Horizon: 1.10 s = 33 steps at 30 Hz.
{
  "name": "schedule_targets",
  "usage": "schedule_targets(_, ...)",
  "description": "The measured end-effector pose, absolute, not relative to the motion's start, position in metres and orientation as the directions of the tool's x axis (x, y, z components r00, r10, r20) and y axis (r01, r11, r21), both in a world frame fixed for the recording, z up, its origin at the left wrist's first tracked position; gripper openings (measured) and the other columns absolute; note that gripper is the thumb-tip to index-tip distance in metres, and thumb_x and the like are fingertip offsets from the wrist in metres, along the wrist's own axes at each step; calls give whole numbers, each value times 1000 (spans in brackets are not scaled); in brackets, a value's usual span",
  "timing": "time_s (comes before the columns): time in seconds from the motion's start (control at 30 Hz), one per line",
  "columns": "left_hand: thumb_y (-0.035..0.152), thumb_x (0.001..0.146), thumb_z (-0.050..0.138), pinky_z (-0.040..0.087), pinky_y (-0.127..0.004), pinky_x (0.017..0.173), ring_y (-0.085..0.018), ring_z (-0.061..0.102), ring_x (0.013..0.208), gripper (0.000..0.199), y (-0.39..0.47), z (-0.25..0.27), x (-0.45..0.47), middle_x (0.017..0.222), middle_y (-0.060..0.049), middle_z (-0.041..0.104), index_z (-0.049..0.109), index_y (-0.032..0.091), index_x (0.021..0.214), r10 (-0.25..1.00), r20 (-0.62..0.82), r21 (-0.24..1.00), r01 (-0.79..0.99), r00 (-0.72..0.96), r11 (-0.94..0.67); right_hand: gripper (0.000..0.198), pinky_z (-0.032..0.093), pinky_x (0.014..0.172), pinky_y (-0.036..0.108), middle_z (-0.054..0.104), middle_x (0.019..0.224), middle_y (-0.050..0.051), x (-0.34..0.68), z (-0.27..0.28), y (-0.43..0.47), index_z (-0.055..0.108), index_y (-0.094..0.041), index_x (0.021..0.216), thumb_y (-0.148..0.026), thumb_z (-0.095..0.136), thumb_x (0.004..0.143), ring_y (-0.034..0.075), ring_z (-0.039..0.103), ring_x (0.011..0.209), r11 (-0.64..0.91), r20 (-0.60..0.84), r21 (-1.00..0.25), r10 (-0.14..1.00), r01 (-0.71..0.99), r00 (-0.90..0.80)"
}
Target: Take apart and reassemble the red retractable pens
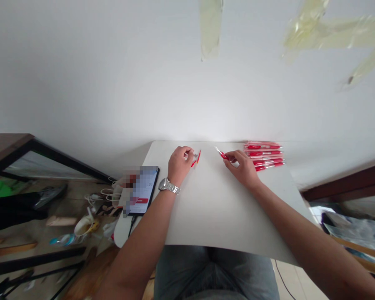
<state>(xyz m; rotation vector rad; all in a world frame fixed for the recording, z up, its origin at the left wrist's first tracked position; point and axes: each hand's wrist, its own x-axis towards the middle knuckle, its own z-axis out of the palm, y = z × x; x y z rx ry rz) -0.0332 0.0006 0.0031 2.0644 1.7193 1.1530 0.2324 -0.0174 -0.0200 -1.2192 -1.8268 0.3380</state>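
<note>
My right hand (242,166) pinches a red pen (222,154) by its red part. The pen's clear, silvery end points up and to the left, above the white table. At the left, my left hand (179,163) has its thumb and forefinger curled together. Whatever they may hold is too small to make out. Just beside these fingertips lie small pen parts: a thin red piece (199,156), a short red piece (193,163) and a tiny silvery bit (195,155). A silver watch (169,186) is on my left wrist.
Several red pens (265,156), some in clear wrapping, lie in a row at the table's back right. A phone (143,189) with a cable rests on the left edge of the white table (203,216). The wall (175,83) rises directly behind. Clutter covers the floor at the left.
</note>
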Motion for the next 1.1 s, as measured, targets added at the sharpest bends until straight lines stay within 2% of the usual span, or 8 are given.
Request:
schedule_targets(0.23, 29, 96, 60, 44, -32, 71, -21, 62, 83, 10, -9, 12, -33, 91, -5, 67, 68, 24, 98, 936, 343, 354, 911, 82, -210, 11, 57, 72, 35, 68, 90, 4, 232, -17, -19, 69, -23, 102, -30, 66, 94, 19, 65, 77, 479, 536, -633, 838, 609, -102)
schedule_targets(0.37, 31, 92, 65, 43, -33, 69, -22, 61, 84, 6, -14, 16, -31, 94, -5, 67, 65, 24, 93, 939, 321, 267, 939, 125, -216, 11, 57, 73, 35, 68, 90, 4, 233, -16, -19, 70, -23, 101, -30, 66, 94, 19, 66, 78, 463, 525, -639, 846, 615, -91)
schedule_targets(0.7, 28, 84, 73, 44, -34, 67, -24, 60, 77, 11, -11, 4, -32, 87, -7, 63, 63, 25, 83, 919, 349, 263, 923, 182, -283, 14, 58, 71, 35, 69, 91, 5, 233, -16, -19, 70, -23, 102, -34, 65, 95, 19, 66, 78, 445, 510, -646, 856, 619, -84)
schedule_targets(1.1, 22, 83, 71, 46, -35, 68, -25, 61, 79, 9, -9, 2, -32, 87, -7, 64, 63, 24, 81, 930, 336, 291, 922, 151, -254, 14, 58, 72, 36, 68, 91, 5, 234, -16, -19, 70, -22, 102, -33, 65, 94, 19, 66, 79, 446, 510, -649, 856, 617, -83)
